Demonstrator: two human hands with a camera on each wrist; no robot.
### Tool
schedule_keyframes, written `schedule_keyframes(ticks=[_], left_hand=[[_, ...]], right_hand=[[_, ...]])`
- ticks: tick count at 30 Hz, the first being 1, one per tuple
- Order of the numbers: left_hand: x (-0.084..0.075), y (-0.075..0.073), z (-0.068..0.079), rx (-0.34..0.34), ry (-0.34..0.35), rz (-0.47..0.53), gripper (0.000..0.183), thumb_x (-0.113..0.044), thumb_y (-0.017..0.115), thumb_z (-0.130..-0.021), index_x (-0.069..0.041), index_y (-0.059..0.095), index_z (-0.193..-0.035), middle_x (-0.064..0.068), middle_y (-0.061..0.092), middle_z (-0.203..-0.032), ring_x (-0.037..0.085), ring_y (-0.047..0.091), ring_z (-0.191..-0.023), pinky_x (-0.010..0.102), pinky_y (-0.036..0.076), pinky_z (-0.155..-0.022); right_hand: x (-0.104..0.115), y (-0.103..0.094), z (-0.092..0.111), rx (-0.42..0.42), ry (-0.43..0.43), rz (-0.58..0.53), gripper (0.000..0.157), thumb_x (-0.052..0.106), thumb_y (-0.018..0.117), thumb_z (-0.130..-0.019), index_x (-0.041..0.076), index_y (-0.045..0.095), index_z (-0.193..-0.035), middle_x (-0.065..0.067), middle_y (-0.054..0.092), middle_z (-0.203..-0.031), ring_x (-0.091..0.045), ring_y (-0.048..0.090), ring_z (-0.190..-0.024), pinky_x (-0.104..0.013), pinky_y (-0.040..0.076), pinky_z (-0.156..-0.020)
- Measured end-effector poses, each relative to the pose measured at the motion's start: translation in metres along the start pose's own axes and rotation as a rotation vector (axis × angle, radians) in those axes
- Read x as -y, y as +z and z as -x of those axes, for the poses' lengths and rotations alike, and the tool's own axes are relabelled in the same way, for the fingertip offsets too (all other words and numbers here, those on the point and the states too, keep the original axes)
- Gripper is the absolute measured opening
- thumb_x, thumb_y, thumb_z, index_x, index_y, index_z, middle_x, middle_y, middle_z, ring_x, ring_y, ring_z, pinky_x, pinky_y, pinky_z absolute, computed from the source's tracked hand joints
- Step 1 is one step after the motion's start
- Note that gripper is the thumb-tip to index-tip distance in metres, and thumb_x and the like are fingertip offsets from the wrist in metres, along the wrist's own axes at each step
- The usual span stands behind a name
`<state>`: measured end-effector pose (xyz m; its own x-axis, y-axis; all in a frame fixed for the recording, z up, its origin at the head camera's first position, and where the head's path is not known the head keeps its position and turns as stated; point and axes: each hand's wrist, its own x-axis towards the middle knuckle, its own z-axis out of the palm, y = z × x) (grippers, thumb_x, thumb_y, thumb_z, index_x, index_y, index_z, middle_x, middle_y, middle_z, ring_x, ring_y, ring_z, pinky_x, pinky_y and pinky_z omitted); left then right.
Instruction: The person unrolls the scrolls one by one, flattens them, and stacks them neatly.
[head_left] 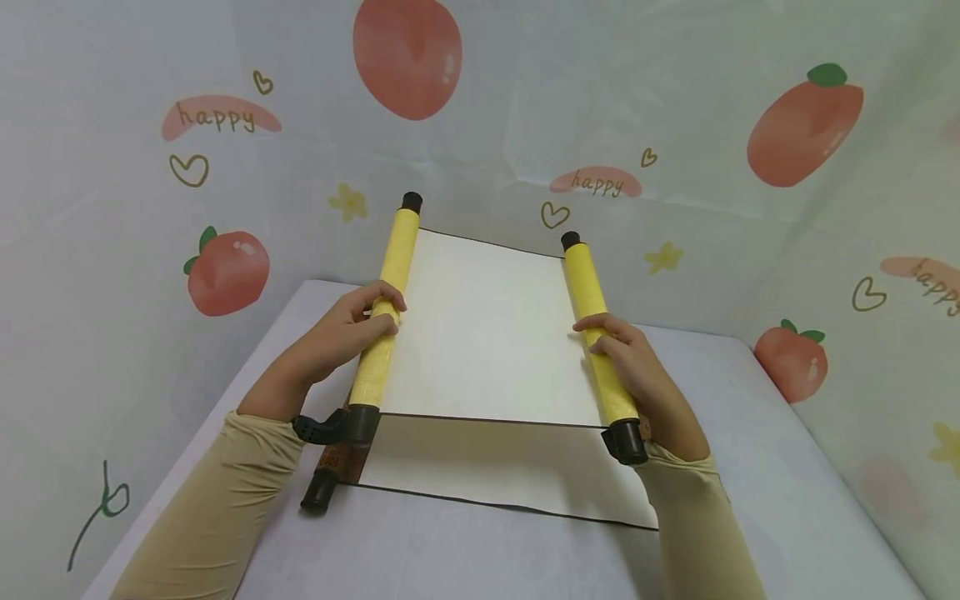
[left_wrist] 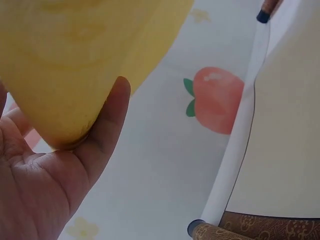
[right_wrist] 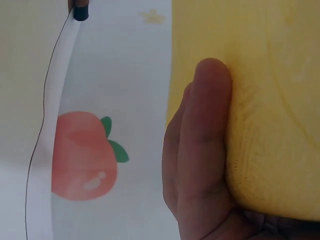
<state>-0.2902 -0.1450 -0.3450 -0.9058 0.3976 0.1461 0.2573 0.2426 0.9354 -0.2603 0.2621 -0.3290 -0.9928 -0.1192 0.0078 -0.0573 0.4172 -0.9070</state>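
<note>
An upper scroll's white sheet (head_left: 487, 333) spreads between two yellow rolls with black end knobs, raised above another scroll. My left hand (head_left: 341, 329) grips the left yellow roll (head_left: 401, 250) near its middle, thumb and fingers around it. On the other side, the right yellow roll (head_left: 585, 279) is held by my right hand (head_left: 628, 354). Close up in the left wrist view, the yellow roll (left_wrist: 75, 55) rests against my left palm and fingers. The right wrist view has my right hand's fingers (right_wrist: 205, 145) along the yellow roll (right_wrist: 280, 110).
Underneath, a second scroll (head_left: 495, 467) lies open on the white-covered table (head_left: 420, 550). Its brown patterned roller (left_wrist: 255, 230) ends in a dark knob. A fruit-print cloth (head_left: 480, 108) hangs behind the table and at its sides.
</note>
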Motion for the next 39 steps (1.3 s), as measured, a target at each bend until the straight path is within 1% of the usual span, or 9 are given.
schedule_keyframes(ticks=[4, 7, 10, 22, 26, 29, 33, 36, 39], left_hand=[[0.000, 0.002, 0.000, -0.003, -0.004, 0.010, 0.025, -0.018, 0.063, -0.094, -0.013, 0.051, -0.114, 0.011, 0.040, -0.123, 0.026, 0.057, -0.076, 0.038, 0.054, -0.064], [0.000, 0.003, 0.000, -0.008, -0.015, 0.024, 0.035, -0.025, 0.071, -0.090, -0.013, 0.050, -0.115, 0.011, 0.039, -0.123, 0.025, 0.060, -0.074, 0.040, 0.056, -0.063], [0.001, 0.002, 0.001, -0.004, -0.018, 0.036, 0.036, -0.024, 0.072, -0.090, -0.014, 0.049, -0.116, 0.013, 0.040, -0.121, 0.026, 0.062, -0.074, 0.042, 0.056, -0.063], [-0.003, -0.009, 0.004, 0.010, -0.012, -0.018, 0.021, -0.011, 0.052, -0.095, -0.012, 0.053, -0.116, 0.011, 0.041, -0.127, 0.026, 0.054, -0.080, 0.037, 0.053, -0.068], [-0.004, -0.009, 0.004, 0.008, 0.000, -0.003, 0.019, -0.009, 0.053, -0.094, -0.009, 0.051, -0.113, 0.012, 0.040, -0.119, 0.025, 0.054, -0.076, 0.037, 0.053, -0.065], [-0.002, -0.008, 0.004, 0.006, 0.014, 0.007, 0.023, -0.010, 0.061, -0.093, -0.008, 0.049, -0.113, 0.013, 0.039, -0.114, 0.025, 0.056, -0.074, 0.038, 0.054, -0.063], [-0.001, -0.008, 0.003, 0.003, 0.008, 0.014, 0.035, -0.016, 0.072, -0.089, -0.009, 0.047, -0.114, 0.014, 0.040, -0.115, 0.025, 0.060, -0.073, 0.041, 0.056, -0.062], [0.000, -0.008, 0.003, 0.002, 0.001, 0.011, 0.036, -0.017, 0.072, -0.089, -0.010, 0.048, -0.114, 0.015, 0.039, -0.118, 0.026, 0.061, -0.075, 0.041, 0.057, -0.063], [0.000, -0.010, 0.003, 0.004, -0.005, 0.011, 0.035, -0.016, 0.070, -0.090, -0.011, 0.050, -0.118, 0.015, 0.039, -0.122, 0.027, 0.061, -0.079, 0.042, 0.057, -0.066]], right_hand=[[-0.002, 0.001, 0.000, 0.001, -0.021, 0.015, 0.030, 0.011, 0.053, -0.093, 0.013, 0.058, -0.122, -0.016, 0.039, -0.138, -0.031, 0.054, -0.092, -0.034, 0.051, -0.072], [-0.003, 0.001, 0.001, 0.008, -0.022, 0.023, 0.031, 0.016, 0.061, -0.093, 0.016, 0.058, -0.124, -0.015, 0.038, -0.139, -0.031, 0.053, -0.093, -0.035, 0.051, -0.073], [-0.003, 0.000, 0.001, 0.011, -0.012, 0.018, 0.034, 0.018, 0.064, -0.093, 0.018, 0.058, -0.126, -0.015, 0.038, -0.138, -0.031, 0.055, -0.093, -0.035, 0.052, -0.074], [-0.003, -0.013, 0.001, 0.003, 0.018, 0.002, 0.033, 0.013, 0.048, -0.097, 0.016, 0.057, -0.129, -0.013, 0.039, -0.139, -0.028, 0.061, -0.089, -0.036, 0.054, -0.073], [-0.003, -0.015, 0.000, 0.005, 0.014, 0.040, 0.032, 0.012, 0.043, -0.097, 0.012, 0.059, -0.126, -0.015, 0.039, -0.140, -0.029, 0.057, -0.091, -0.035, 0.052, -0.074], [-0.004, -0.015, -0.001, -0.002, -0.009, 0.074, 0.032, 0.010, 0.041, -0.096, 0.009, 0.059, -0.122, -0.017, 0.040, -0.140, -0.030, 0.054, -0.093, -0.034, 0.049, -0.074], [-0.005, -0.015, -0.001, -0.009, -0.025, 0.092, 0.026, 0.013, 0.049, -0.096, 0.009, 0.058, -0.120, -0.016, 0.040, -0.139, -0.030, 0.049, -0.097, -0.033, 0.048, -0.074], [-0.007, -0.015, 0.000, -0.007, -0.027, 0.100, 0.027, 0.016, 0.059, -0.094, 0.012, 0.058, -0.121, -0.016, 0.039, -0.139, -0.031, 0.047, -0.099, -0.034, 0.049, -0.074], [-0.008, -0.016, 0.001, -0.009, -0.023, 0.100, 0.031, 0.015, 0.063, -0.091, 0.014, 0.057, -0.121, -0.016, 0.038, -0.137, -0.032, 0.048, -0.098, -0.035, 0.050, -0.073]])
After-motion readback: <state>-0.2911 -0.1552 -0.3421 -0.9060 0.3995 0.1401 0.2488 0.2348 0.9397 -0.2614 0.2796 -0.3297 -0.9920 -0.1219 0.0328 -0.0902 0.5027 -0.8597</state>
